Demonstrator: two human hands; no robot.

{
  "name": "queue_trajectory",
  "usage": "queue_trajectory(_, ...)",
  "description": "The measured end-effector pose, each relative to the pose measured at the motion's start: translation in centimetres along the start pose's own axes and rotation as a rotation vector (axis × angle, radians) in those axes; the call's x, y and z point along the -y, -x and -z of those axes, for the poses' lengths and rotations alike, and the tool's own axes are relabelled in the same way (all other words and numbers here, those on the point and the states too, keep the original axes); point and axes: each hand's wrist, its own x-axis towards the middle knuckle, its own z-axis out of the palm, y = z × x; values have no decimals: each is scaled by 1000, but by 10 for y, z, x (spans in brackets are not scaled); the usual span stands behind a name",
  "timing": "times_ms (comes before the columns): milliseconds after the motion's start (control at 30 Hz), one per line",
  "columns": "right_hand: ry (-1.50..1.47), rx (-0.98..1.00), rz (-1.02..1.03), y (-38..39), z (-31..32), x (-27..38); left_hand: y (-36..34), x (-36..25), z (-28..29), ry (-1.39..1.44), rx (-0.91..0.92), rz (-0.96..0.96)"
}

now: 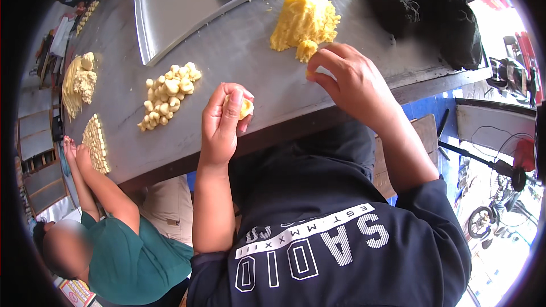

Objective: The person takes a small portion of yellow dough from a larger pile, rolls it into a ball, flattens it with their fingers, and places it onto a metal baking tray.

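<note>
My left hand (pixel 223 119) is closed around a small piece of pale dough with yellow filling (pixel 245 109) showing in it, just above the table's near edge. To the right, my right hand (pixel 354 79) pinches a bit of yellow filling (pixel 310 75) between thumb and fingers; most of it is hidden. Just beyond those fingers, a small lump (pixel 307 51) lies against a big crumbly yellow mound (pixel 301 20). A heap of small pale dough balls (pixel 170 92) sits on the metal table (pixel 239 59), left of my left hand.
Metal trays (pixel 165 11) lie across the far side. A large black mass (pixel 441 20) occupies the right end. At the left are a pale dough mound (pixel 81 82) and rows of small dough pieces (pixel 95 143), beside a co-worker in a green top (pixel 136 258). A fan (pixel 515 170) stands right.
</note>
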Motion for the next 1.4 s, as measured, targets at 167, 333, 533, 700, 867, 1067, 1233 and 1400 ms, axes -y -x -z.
queue_trajectory(167, 58, 104, -65, 7, -14, 4, -2, 7, -3, -142, 82, -166)
queue_trajectory(333, 85, 57, -19, 8, -12, 6, 1, -2, -5, -54, 52, 38)
queue_trajectory(533, -283, 34, -57, -1, -2, 39, -5, 7, -14, -642, 42, -415)
queue_trajectory(700, -350, 148, -40, -6, -7, 67, -4, -4, -20, -674, 78, -396)
queue_trajectory(867, -401, 233, -210, -18, -16, 63, 4, 2, -24, -764, 79, -338)
queue_trajectory(1067, -317, 112, -17, -25, -10, 62, 2, 0, -23, -781, 73, -431)
queue_trajectory(1233, 215, 79, 20, -35, -23, 5, -5, 11, -11, -508, 93, -356)
queue_trajectory(1400, 94, 196, 24, -20, -10, 0, -3, 9, -7, -225, 7, -288)
